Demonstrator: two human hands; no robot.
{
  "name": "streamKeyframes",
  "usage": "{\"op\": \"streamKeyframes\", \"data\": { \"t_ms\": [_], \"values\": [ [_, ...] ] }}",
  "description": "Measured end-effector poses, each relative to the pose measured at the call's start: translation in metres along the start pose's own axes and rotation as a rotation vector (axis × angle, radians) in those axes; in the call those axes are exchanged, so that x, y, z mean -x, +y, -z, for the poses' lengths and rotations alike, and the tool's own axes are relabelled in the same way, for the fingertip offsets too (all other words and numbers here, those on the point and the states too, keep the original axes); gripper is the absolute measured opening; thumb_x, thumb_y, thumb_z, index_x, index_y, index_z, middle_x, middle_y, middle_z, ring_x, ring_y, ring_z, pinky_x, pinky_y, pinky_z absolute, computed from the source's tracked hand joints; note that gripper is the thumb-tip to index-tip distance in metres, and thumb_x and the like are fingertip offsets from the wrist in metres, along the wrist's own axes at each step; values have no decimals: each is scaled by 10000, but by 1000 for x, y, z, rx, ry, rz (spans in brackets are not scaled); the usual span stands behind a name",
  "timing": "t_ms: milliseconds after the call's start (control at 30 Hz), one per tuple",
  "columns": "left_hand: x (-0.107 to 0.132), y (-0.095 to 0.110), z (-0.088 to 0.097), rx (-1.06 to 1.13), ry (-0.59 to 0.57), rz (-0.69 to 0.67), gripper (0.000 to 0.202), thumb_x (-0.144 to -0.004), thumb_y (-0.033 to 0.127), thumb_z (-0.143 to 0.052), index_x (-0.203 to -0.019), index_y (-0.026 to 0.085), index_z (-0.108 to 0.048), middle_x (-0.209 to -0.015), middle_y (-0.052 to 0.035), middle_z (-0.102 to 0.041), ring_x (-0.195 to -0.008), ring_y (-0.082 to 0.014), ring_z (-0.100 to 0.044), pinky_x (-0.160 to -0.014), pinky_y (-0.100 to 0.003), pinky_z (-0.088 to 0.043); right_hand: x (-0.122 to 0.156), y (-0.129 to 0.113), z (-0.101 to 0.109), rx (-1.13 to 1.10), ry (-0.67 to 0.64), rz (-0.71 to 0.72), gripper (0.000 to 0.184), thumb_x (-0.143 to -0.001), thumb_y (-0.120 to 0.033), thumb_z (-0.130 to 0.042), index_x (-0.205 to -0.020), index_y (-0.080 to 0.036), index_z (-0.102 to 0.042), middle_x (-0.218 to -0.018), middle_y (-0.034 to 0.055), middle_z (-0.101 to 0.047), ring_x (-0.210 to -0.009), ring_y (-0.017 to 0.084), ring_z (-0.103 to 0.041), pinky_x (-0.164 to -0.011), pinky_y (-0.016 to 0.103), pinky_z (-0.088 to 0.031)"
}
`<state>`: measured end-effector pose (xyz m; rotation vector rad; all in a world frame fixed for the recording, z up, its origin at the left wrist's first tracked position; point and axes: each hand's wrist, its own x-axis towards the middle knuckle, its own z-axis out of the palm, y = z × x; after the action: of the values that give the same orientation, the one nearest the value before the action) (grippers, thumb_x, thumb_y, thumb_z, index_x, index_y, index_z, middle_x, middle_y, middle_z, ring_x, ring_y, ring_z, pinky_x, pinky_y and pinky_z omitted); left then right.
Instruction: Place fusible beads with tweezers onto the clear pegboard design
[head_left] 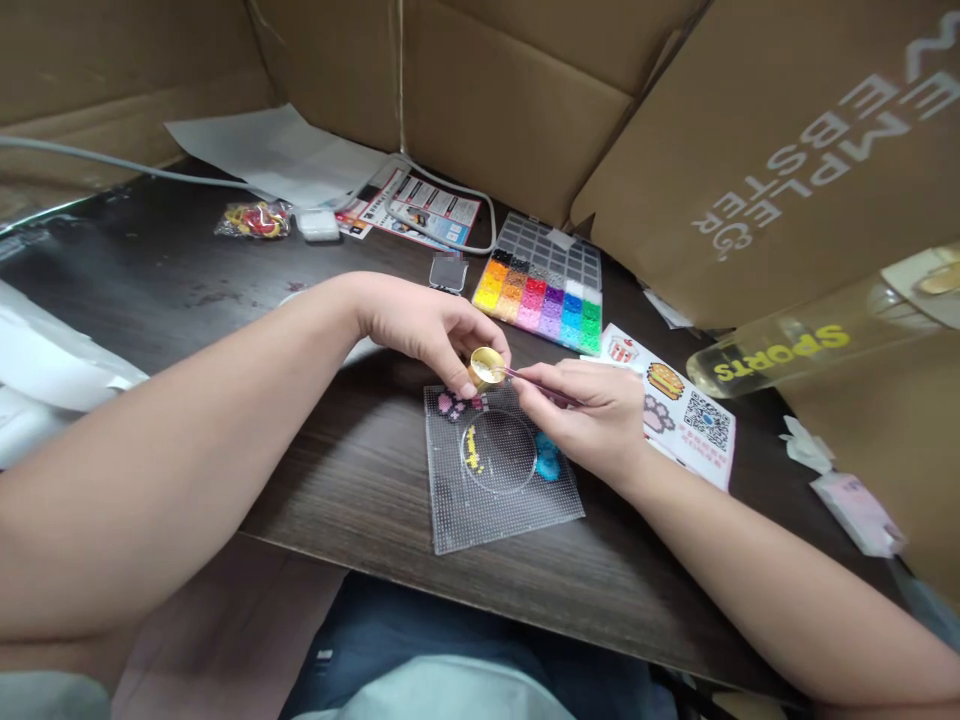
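Note:
My left hand (427, 330) is closed around a small gold-coloured round cup (488, 364), tilted toward me with pale bits inside, too small to make out. In my right hand (585, 410) is a pair of dark reddish tweezers (546, 383), their tip at the cup's rim. Under both hands lies a clear pegboard (465, 520) with a round outline on it. Yellow beads (472, 452) stand inside the circle, blue bead pieces (547, 458) sit at its right edge, and a pink paw-shaped bead piece (450, 404) is at the top left.
Behind my hands lies a sectioned bead box (536, 290) in many colours. A pattern sheet (675, 400) is to the right, near a clear bottle (787, 350). Further back are a bagged bundle (253, 220), a white case (317, 225) and a cable (491, 215). Cardboard walls (495, 100) surround the table.

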<state>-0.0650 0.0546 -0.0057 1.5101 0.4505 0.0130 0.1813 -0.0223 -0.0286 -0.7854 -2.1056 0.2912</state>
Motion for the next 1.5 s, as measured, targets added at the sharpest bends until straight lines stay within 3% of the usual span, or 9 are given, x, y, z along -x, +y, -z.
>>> {"op": "streamKeyframes", "data": {
  "t_ms": [400, 467, 567, 667, 833, 967, 1500],
  "values": [
    [2, 1, 2, -24, -3, -7, 299, -852, 191, -847, -1111, 245, -709, -1001, 5, -766, -844, -167, -735, -786, -237, -582, 8, 3, 19, 29, -11, 92, 116, -920, -165, -742, -879, -205, -843, -524, -15, -622, -448, 104, -500, -468, 269, -405],
    [2, 0, 2, -11, 0, -9, 299, -855, 187, -840, -1117, 243, -707, -996, 3, -766, -845, -165, -737, -776, -231, -572, 7, 9, 23, -49, -73, 41, 100, -910, -164, -762, -913, -203, -854, -539, -14, -634, -459, 104, -514, -473, 268, -413],
    [2, -1, 4, -4, 7, -13, 311, -857, 206, -839, -1135, 248, -706, -1019, 2, -764, -874, -164, -739, -786, -227, -562, 1, 23, 24, -229, -277, -61, 86, -902, -172, -794, -943, -164, -868, -565, -14, -651, -455, 86, -529, -443, 236, -400],
    [2, -1, 7, -87, 62, -19, 336, -849, 214, -842, -1163, 240, -725, -1103, -6, -769, -1009, -180, -730, -896, -245, -559, -9, 35, 20, -375, -446, -79, 98, -915, -169, -791, -934, -114, -869, -626, 12, -707, -473, 70, -555, -440, 200, -401],
    [4, 1, 11, -128, 96, 30, 361, -854, 244, -831, -1205, 241, -746, -1172, -12, -770, -1128, -210, -703, -980, -271, -539, -17, 43, 17, -427, -550, -171, 108, -922, -171, -787, -970, -156, -882, -678, 9, -746, -516, 75, -580, -479, 199, -433],
    [3, 2, 10, -93, 71, 61, 347, -863, 259, -819, -1204, 260, -753, -1160, -18, -775, -1114, -219, -711, -953, -266, -541, -15, 44, 18, -479, -581, -224, 120, -915, -152, -785, -969, -184, -887, -699, 11, -756, -544, 89, -610, -494, 220, -448],
    [0, 4, 8, -85, 77, 72, 375, -823, 243, -829, -1195, 253, -775, -1137, -20, -788, -1076, -218, -724, -917, -248, -550, -14, 47, 17, -507, -594, -189, 145, -918, -133, -778, -1003, -178, -887, -729, 21, -778, -558, 101, -643, -504, 239, -469]
  ]
}}
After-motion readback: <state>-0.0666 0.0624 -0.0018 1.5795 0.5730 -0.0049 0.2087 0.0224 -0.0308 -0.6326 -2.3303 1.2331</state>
